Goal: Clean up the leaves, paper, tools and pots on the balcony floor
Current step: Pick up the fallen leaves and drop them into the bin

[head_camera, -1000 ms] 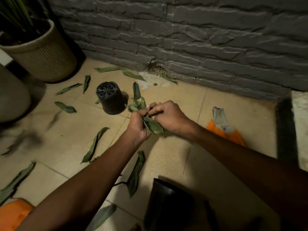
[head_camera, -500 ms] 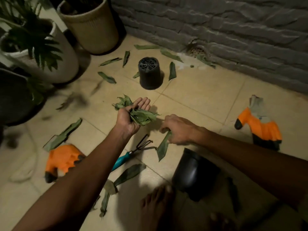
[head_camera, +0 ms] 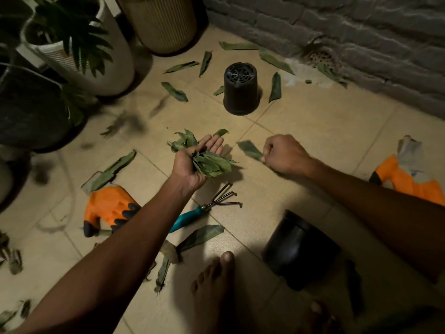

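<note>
My left hand (head_camera: pixel 192 162) is palm up in the middle of the view, holding a bunch of green leaves (head_camera: pixel 209 163). To its right, my right hand (head_camera: pixel 286 155) is closed on a single leaf (head_camera: pixel 249 149) lifted off the tiles. Several loose leaves (head_camera: pixel 175 91) lie scattered on the beige floor. A small black pot (head_camera: pixel 240 89) stands upside down farther back. A second black pot (head_camera: pixel 299 249) lies on its side near my right forearm. A hand rake with a teal handle (head_camera: pixel 192 216) lies under my left wrist.
Two orange work gloves lie on the floor, one at the left (head_camera: pixel 108 208), one at the right edge (head_camera: pixel 407 174). Large planters (head_camera: pixel 163 22) and a leafy potted plant (head_camera: pixel 72 39) stand at the back left. A grey brick wall (head_camera: pixel 337 25) with a floor drain (head_camera: pixel 321 57) closes the back. My bare foot (head_camera: pixel 213 280) is below.
The view has tilted down and nearer. My right hand has lifted the single leaf off the floor and turned it toward the bunch held in my left hand.
</note>
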